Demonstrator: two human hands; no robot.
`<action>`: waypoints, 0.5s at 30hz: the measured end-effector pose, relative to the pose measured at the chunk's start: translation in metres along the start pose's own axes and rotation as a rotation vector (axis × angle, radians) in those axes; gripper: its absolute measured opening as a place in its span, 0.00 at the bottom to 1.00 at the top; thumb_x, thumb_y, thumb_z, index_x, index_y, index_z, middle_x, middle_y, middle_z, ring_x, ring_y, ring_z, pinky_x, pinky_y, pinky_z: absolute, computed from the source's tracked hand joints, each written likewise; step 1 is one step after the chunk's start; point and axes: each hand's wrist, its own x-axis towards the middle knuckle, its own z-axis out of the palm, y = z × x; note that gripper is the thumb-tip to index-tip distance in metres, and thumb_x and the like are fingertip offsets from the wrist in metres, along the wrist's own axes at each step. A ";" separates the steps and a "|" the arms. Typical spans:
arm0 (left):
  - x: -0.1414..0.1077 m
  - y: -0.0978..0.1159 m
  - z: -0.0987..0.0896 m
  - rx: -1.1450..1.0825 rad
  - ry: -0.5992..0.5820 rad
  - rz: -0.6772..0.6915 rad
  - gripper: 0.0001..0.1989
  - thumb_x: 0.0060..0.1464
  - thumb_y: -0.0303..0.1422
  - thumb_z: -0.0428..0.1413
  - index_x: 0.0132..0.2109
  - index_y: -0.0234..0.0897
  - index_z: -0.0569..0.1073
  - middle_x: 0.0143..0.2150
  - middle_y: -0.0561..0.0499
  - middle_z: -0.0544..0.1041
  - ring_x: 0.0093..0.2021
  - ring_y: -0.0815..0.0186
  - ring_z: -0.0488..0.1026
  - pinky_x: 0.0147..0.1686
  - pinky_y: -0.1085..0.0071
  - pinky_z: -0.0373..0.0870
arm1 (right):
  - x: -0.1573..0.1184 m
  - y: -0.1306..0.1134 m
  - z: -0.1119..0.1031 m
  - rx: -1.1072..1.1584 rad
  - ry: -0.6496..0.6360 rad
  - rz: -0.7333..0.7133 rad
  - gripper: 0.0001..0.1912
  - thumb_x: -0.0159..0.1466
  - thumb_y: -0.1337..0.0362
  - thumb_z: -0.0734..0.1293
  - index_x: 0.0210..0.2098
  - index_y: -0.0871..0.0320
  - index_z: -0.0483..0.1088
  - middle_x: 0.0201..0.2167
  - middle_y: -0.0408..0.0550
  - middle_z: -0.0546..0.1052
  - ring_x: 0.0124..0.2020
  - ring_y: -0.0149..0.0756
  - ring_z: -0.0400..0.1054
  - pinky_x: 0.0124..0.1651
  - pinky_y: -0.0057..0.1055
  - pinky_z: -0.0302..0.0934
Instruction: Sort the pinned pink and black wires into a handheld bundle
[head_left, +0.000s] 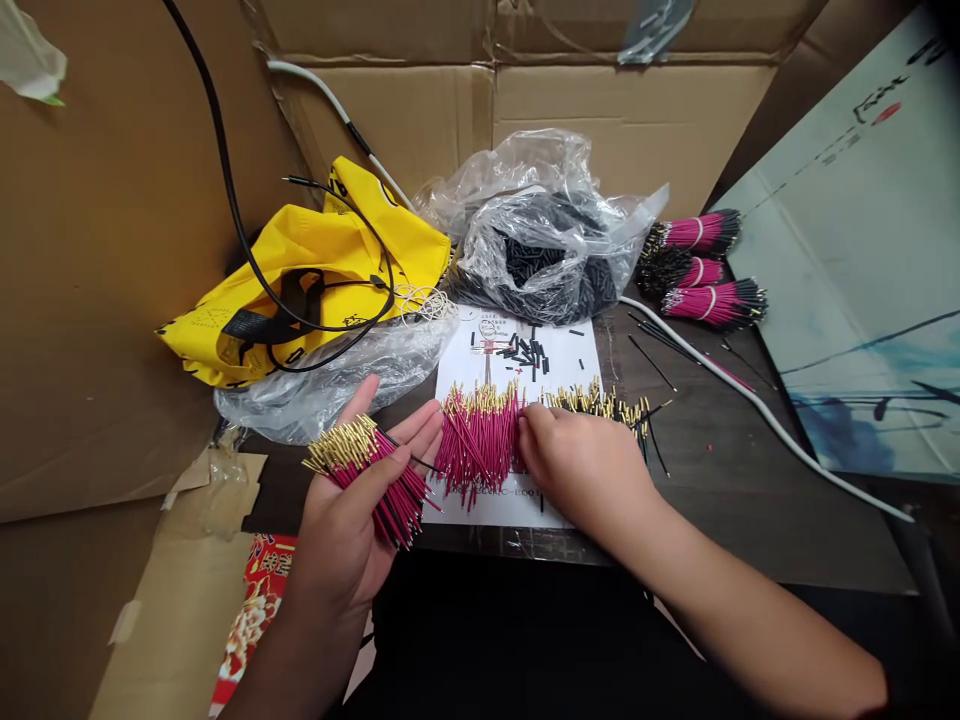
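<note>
My left hand holds a thick bundle of magenta and black wires with gold tips, resting in the palm under the thumb. A loose pile of magenta wires with gold ends lies on a printed white sheet. At the right edge of that pile is my right hand, its thumb and fingers pinched together; what they grip is hidden. Black wires with gold tips lie just behind the right hand. Short black tubes are scattered on the upper part of the sheet.
An open clear bag of black tubes stands behind the sheet. Left of it lie a yellow bag and a black cable. Tied wire bundles sit at the back right, beside a white cable. Cardboard walls enclose the back and left.
</note>
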 end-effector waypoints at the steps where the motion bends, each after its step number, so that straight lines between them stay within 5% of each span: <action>1: 0.000 0.000 0.000 0.001 -0.009 -0.007 0.41 0.59 0.25 0.59 0.73 0.48 0.51 0.53 0.41 0.80 0.59 0.54 0.74 0.65 0.56 0.66 | 0.000 0.001 0.002 -0.006 -0.009 -0.017 0.14 0.70 0.63 0.56 0.32 0.58 0.69 0.23 0.49 0.75 0.19 0.34 0.62 0.24 0.34 0.32; 9: -0.004 -0.005 0.013 -0.067 -0.149 -0.082 0.39 0.61 0.23 0.56 0.73 0.49 0.50 0.56 0.40 0.78 0.61 0.56 0.72 0.65 0.56 0.65 | -0.006 0.002 -0.005 0.160 0.074 -0.079 0.15 0.71 0.60 0.56 0.34 0.58 0.70 0.25 0.48 0.74 0.21 0.32 0.60 0.26 0.35 0.36; 12: -0.006 -0.006 0.021 -0.113 -0.212 -0.107 0.40 0.61 0.23 0.55 0.74 0.48 0.49 0.59 0.40 0.76 0.63 0.56 0.69 0.67 0.55 0.62 | -0.013 0.001 -0.018 0.488 0.151 -0.089 0.19 0.73 0.56 0.57 0.30 0.58 0.68 0.25 0.45 0.72 0.25 0.29 0.60 0.29 0.33 0.45; 15: -0.008 -0.009 0.030 -0.134 -0.240 -0.145 0.41 0.61 0.23 0.55 0.74 0.49 0.46 0.61 0.41 0.74 0.66 0.56 0.67 0.69 0.53 0.57 | -0.018 -0.004 -0.025 0.881 0.040 -0.169 0.17 0.71 0.55 0.62 0.30 0.58 0.68 0.24 0.39 0.69 0.25 0.25 0.59 0.30 0.28 0.51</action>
